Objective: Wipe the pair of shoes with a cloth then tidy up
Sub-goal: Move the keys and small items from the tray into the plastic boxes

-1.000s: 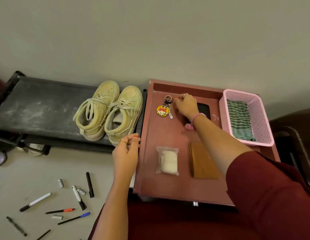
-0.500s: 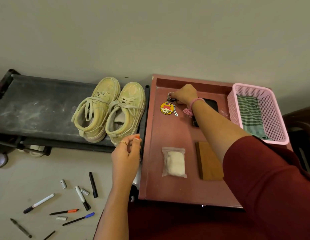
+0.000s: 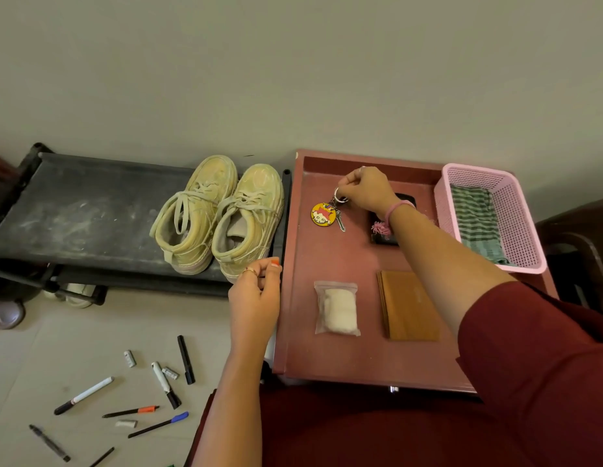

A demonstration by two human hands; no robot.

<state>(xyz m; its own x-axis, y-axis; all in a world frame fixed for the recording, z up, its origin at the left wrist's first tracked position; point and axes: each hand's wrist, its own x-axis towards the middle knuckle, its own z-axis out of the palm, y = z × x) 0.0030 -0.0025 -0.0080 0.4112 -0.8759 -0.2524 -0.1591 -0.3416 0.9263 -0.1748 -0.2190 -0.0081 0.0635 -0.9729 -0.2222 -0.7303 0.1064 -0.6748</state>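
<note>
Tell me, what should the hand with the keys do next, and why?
Probably lift the keyring off the red tray to put it away: the right hand already pinches its ring, and the pink basket sits nearby.

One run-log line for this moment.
right hand: pinches key ring | left hand: idle | pale yellow shoes: on black rack | striped cloth: in pink basket

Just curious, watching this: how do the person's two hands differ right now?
The right hand reaches over the red tray and pinches the keyring; the left hand holds nothing. The left hand sits near the shoes, fingers loosely curled. Only the right wrist wears a pink band. Both wear rings.
</note>
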